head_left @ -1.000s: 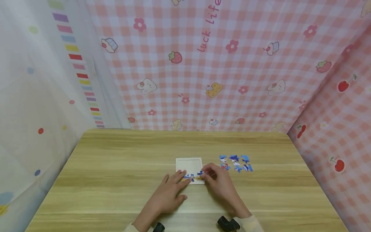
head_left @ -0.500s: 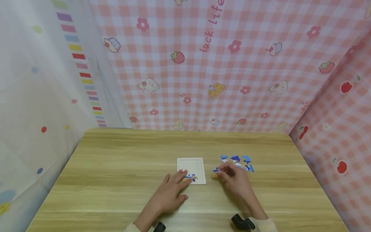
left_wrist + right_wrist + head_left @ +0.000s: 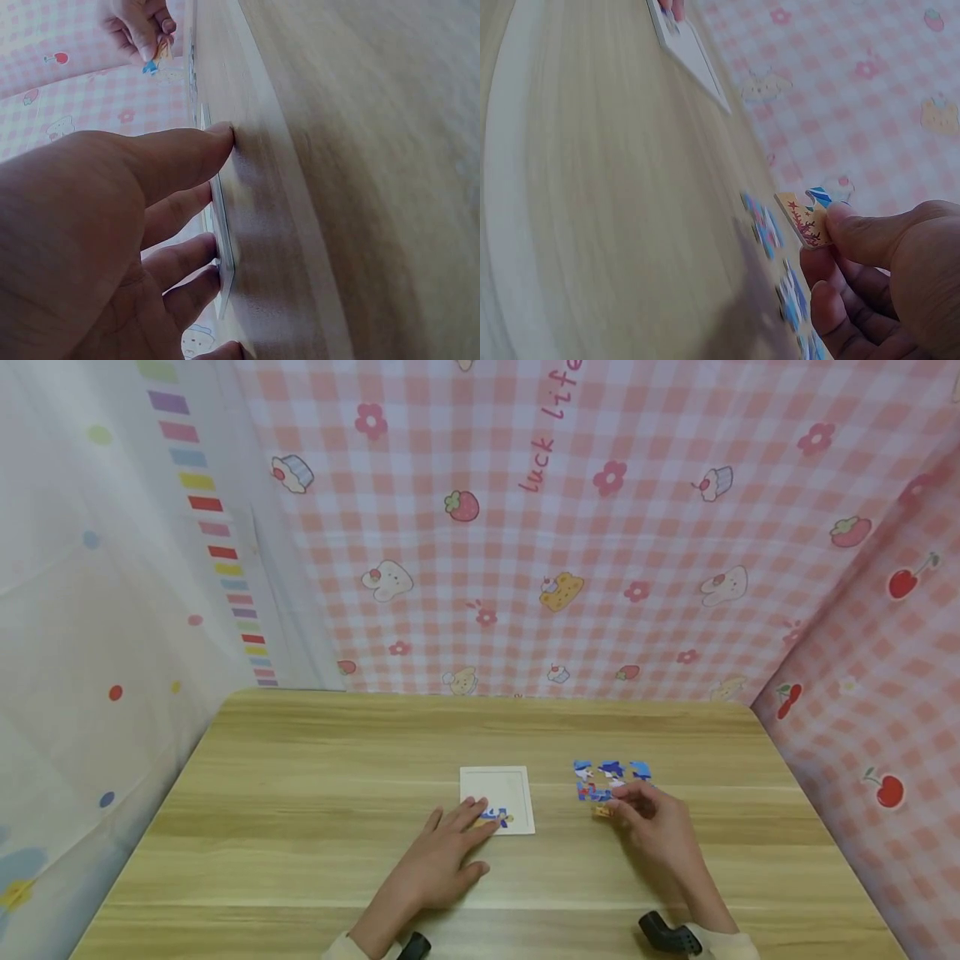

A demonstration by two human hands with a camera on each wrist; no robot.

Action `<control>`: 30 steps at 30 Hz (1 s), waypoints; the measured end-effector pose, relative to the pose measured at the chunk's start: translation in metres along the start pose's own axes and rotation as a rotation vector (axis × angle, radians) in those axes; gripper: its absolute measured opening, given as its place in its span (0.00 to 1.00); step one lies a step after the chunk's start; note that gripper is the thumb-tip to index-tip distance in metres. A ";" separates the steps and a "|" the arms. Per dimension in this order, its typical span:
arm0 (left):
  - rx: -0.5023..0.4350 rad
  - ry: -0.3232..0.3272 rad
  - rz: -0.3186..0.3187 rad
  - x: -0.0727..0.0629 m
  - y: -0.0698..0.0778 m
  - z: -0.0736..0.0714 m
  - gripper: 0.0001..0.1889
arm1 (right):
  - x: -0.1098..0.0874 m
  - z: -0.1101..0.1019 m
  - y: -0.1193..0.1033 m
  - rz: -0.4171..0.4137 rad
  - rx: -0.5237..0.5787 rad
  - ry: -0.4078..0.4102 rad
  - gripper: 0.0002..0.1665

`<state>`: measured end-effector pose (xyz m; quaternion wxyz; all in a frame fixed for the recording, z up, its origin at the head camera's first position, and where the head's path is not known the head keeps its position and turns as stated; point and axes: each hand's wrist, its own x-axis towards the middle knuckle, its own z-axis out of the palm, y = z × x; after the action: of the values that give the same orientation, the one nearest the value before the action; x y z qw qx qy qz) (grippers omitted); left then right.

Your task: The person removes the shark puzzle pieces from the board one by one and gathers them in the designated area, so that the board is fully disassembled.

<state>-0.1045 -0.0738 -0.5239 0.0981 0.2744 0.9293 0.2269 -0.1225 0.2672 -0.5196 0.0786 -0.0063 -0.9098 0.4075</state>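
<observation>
A square white puzzle tray [image 3: 498, 785] lies on the table, with a few joined blue and yellow puzzle pieces [image 3: 504, 817] at its lower edge. My left hand [image 3: 442, 860] rests over the tray's lower left corner, fingers spread and partly covering those pieces. To the right, my right hand [image 3: 663, 827] pinches a jigsaw piece [image 3: 802, 225] between thumb and fingers. That piece is sandy yellow with red coral and a blue patch, and is raised above the table in the right wrist view. In the head view it overlaps the nearest loose pieces.
Several loose blue puzzle pieces [image 3: 611, 768] lie in rows right of the tray, some hidden behind my right hand. The wooden table [image 3: 300, 802] meets a pink checked cloth [image 3: 510, 543] at its back edge, with more cloth at both sides.
My right hand has moved right, from the tray's lower right corner to beside the loose pieces, carrying the jigsaw piece with it. The left hand has stayed on the tray.
</observation>
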 end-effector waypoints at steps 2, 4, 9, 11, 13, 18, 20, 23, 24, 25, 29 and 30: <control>0.001 -0.002 -0.002 0.000 0.000 0.000 0.31 | -0.001 -0.005 0.006 0.020 -0.011 -0.002 0.06; -0.001 -0.005 -0.005 0.000 0.001 0.000 0.31 | -0.002 -0.011 0.012 0.033 -0.034 -0.002 0.06; -0.002 -0.010 -0.011 0.001 0.001 0.000 0.31 | -0.004 -0.024 0.025 0.051 -0.062 0.006 0.08; 0.001 -0.007 -0.009 0.001 0.001 0.000 0.31 | -0.006 -0.029 0.029 0.049 -0.059 0.015 0.08; 0.001 -0.003 -0.006 0.000 0.001 -0.001 0.31 | -0.007 -0.034 0.033 0.042 -0.067 0.026 0.08; -0.002 0.002 -0.001 0.000 0.001 -0.002 0.31 | -0.008 -0.043 0.042 0.025 -0.119 0.051 0.06; -0.002 0.002 0.000 0.000 0.001 -0.003 0.31 | -0.008 -0.044 0.045 0.024 -0.138 0.052 0.05; -0.005 0.003 0.000 -0.001 0.002 -0.003 0.31 | -0.007 -0.044 0.048 0.022 -0.177 0.047 0.05; -0.006 0.004 0.000 -0.001 0.002 -0.004 0.31 | -0.007 -0.044 0.048 0.025 -0.189 0.045 0.05; -0.007 0.004 0.000 -0.001 0.002 -0.004 0.31 | -0.007 -0.044 0.048 0.027 -0.203 0.041 0.05; -0.005 0.002 -0.002 -0.001 0.003 -0.004 0.31 | -0.006 -0.042 0.048 0.025 -0.256 0.024 0.03; -0.005 0.002 -0.002 -0.001 0.003 -0.004 0.31 | -0.007 -0.042 0.048 0.020 -0.262 0.021 0.03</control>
<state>-0.1038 -0.0733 -0.5193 0.0980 0.2730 0.9290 0.2297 -0.1124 0.3297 -0.5289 0.0826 -0.0301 -0.9542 0.2861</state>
